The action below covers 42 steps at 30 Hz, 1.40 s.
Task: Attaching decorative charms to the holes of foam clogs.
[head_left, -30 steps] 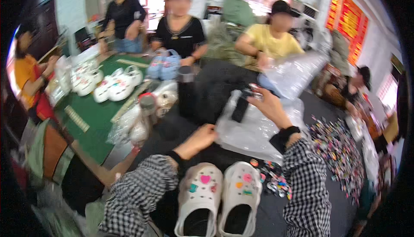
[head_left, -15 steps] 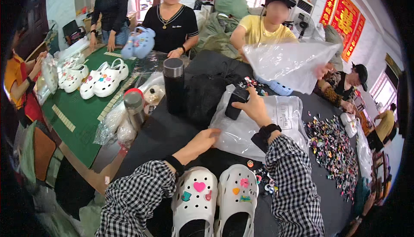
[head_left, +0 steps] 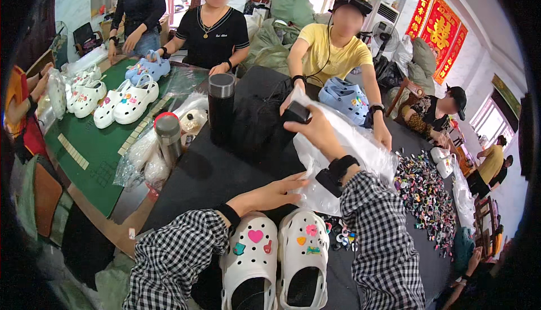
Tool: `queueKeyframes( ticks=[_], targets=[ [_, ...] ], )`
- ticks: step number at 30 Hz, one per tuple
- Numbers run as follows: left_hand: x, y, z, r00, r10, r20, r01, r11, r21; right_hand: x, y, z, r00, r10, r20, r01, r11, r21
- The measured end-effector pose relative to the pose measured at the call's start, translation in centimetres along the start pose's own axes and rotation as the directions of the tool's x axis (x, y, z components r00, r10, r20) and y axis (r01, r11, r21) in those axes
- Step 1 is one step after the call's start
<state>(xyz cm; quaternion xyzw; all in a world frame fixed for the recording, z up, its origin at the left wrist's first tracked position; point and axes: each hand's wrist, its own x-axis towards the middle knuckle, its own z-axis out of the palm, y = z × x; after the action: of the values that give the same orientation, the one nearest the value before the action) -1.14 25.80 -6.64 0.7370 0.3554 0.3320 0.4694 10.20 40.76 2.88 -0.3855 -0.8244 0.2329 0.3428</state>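
My right hand point(head_left: 318, 132) grips a small black box-shaped object point(head_left: 297, 113), lifted above a clear plastic bag point(head_left: 352, 146). Fingers stretched out and a little apart, my left hand point(head_left: 270, 195) touches the bag's near left edge. A pair of white clogs with colourful charms stands close to me: the left clog point(head_left: 252, 253) bears a pink heart, the right clog point(head_left: 304, 248) a pink flower. Across the table, a co-worker in yellow has one hand point(head_left: 288, 100) by the bag's far left end and another hand point(head_left: 382, 135) at its right side.
Blue clogs point(head_left: 344, 100) stand before that co-worker. Loose charms point(head_left: 425, 197) cover the table's right side. A black flask point(head_left: 221, 107), a steel flask point(head_left: 168, 138) and a dark mesh heap point(head_left: 259, 118) are left of the bag. More white clogs point(head_left: 135, 104) stand on the green table point(head_left: 84, 183).
My right hand has raised the black object off the bag. The co-worker in yellow has set down a plastic sheet and reached for my bag. Another co-worker's blue clogs were lowered to the green table.
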Motion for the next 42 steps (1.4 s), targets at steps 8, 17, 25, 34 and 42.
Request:
queueKeyframes(
  ticks=[8,17,25,34,42],
  targets=[
    [-0.1,-0.2,0.1,0.998,-0.001,-0.06,-0.002,0.999,-0.038,-0.5,2.3,2.1,0.967,0.23,0.114,-0.208,0.962,-0.178],
    [-0.9,-1.0,-0.7,0.974,-0.05,-0.222,0.039,0.998,-0.054,-2.1,2.1,3.1,1.0,-0.025,0.005,0.025,0.939,-0.344],
    [-0.5,1.2,-0.3,0.968,-0.069,-0.241,0.026,0.984,-0.177,-10.1,-2.4,-3.5,0.793,-0.604,0.079,0.601,0.755,-0.261],
    [0.0,2.1,0.4,0.958,-0.171,-0.229,0.045,0.882,-0.469,-10.4,1.8,-8.5,0.961,-0.267,0.065,0.241,0.705,-0.667],
    [-0.5,2.9,1.3,0.945,0.021,-0.326,-0.113,0.957,-0.266,-18.6,1.8,-9.5,0.922,-0.36,0.139,0.386,0.875,-0.293]
  ],
)
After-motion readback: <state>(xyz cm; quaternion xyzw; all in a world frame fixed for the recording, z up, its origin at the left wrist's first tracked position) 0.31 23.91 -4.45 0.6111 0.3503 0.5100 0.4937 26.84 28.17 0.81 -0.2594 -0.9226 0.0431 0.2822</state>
